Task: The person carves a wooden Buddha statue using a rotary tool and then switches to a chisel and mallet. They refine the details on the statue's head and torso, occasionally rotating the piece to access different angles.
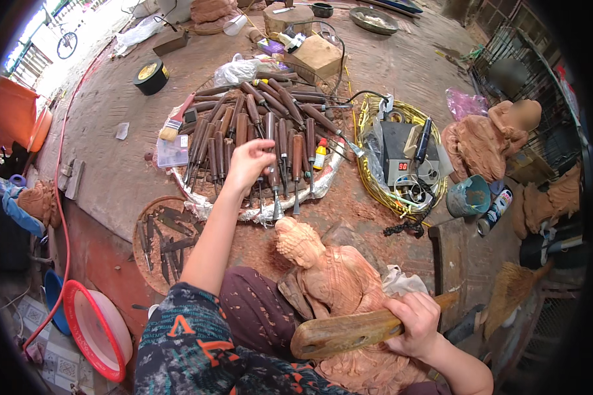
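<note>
Choosing a chisel, statue steadied in the lap

Wooden statue (336, 276) at lower centre; our right hand (416, 322) clenches the wooden mallet (349, 332) across it. Left hand (247, 164), fingers loosely curled (nothing gripped yet), reaches the chisels (270, 131) at centre. We'd lift one handle cleanly, without snagging neighbours.

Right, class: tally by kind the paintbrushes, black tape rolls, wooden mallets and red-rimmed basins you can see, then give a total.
Paintbrush: 1
Black tape roll: 1
Wooden mallet: 1
Red-rimmed basin: 1
Total: 4
</note>
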Demonstrator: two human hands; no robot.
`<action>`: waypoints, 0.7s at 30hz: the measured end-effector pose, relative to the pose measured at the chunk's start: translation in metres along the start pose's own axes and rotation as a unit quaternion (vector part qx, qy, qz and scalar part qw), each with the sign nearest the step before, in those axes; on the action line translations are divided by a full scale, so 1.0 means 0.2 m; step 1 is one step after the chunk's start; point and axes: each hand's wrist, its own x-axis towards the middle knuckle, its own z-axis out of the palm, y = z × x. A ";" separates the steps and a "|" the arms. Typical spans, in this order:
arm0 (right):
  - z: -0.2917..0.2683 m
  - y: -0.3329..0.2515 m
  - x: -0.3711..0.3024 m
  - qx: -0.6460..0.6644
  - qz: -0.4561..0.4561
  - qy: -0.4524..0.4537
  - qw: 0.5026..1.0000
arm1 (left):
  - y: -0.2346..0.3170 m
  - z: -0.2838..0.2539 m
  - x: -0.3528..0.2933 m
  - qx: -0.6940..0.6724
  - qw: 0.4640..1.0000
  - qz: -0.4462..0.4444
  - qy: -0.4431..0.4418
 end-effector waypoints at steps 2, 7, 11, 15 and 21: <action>-0.01 0.00 0.00 -0.005 0.001 -0.002 1.000 | 0.01 -0.05 -0.18 -0.018 1.000 0.015 -0.007; -0.01 0.00 0.00 -0.016 0.007 -0.014 1.000 | -0.21 -0.18 -0.35 0.192 0.975 0.071 0.087; 0.01 0.02 -0.01 -0.019 0.003 0.002 1.000 | -0.15 -0.13 -0.26 0.533 0.810 0.197 0.144; -0.04 -0.02 -0.01 -0.034 0.018 -0.011 0.999 | 0.03 -0.05 0.34 0.517 0.761 0.362 0.151; -0.03 0.01 0.00 0.005 0.009 -0.031 0.999 | -0.02 -0.03 0.90 0.738 0.627 0.250 0.025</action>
